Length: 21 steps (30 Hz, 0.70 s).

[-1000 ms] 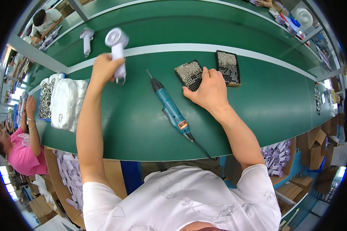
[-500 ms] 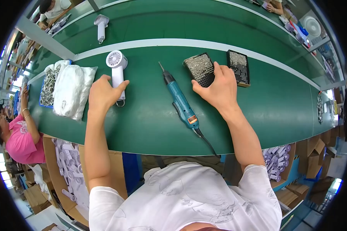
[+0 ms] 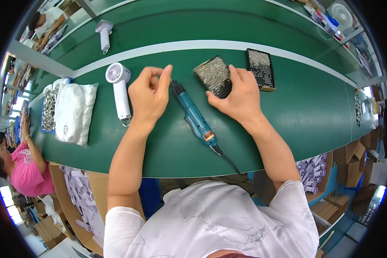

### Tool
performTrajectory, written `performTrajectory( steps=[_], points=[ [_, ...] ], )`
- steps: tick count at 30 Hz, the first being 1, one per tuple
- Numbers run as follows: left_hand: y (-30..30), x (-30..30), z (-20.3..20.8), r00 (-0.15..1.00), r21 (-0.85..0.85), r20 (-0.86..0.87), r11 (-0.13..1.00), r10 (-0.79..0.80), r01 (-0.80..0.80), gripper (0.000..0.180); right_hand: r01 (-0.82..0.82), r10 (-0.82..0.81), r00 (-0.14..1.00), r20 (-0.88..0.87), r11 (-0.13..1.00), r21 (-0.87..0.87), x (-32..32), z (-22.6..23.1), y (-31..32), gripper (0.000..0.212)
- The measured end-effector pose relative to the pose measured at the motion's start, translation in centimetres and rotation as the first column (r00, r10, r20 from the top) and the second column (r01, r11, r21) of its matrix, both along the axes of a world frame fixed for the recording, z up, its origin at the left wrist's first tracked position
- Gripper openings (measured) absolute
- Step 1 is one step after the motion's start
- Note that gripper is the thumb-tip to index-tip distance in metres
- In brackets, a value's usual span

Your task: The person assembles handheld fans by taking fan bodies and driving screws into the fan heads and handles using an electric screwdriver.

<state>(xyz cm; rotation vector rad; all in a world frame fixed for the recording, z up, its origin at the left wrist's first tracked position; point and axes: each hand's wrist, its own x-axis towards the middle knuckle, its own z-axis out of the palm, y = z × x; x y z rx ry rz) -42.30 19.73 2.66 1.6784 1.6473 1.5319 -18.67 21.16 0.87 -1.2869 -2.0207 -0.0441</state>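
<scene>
My left hand (image 3: 149, 95) is over the table with thumb and index finger drawn close, the other fingers curled. Its fingertips meet at the bit end of the teal electric screwdriver (image 3: 198, 115), hiding the bit; whatever they pinch is too small to see. The screwdriver lies on the table, cord toward me. My right hand (image 3: 241, 95) grips the near right side of a black screw tray (image 3: 213, 75) between thumb and fingers. Rows of small silvery screws fill much of this tray, which sits askew. A white handheld fan (image 3: 121, 95) lies left of my left hand, untouched.
A second screw tray (image 3: 260, 69) stands behind my right hand. At left are a white plastic bag (image 3: 75, 114) and a blue tray of metal clips (image 3: 48, 112). Another fan (image 3: 104, 36) lies beyond the white strip. Boxes of white parts (image 3: 79, 193) flank me. A person in pink (image 3: 28, 170) sits left.
My left hand has left the handheld fan and moved right to the screwdriver's tip, its fingers drawing together. My right hand stays at the screw tray. The whole view has shifted slightly.
</scene>
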Motion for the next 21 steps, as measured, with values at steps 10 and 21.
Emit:
performTrajectory(
  steps=[10, 21],
  points=[
    [-0.2, -0.6, -1.4, 0.987, 0.056, -0.163, 0.998, 0.01, -0.001, 0.023, 0.036, -0.033, 0.997, 0.073, 0.998, -0.049, -0.2, -0.1, 0.3, 0.08],
    [-0.5, -0.3, -1.6, 0.971, 0.06, -0.239, 0.998, -0.011, 0.026, 0.022, 0.016, -0.012, 0.997, 0.071, 0.999, -0.048, -0.7, -0.2, -0.5, 0.077]
  ],
)
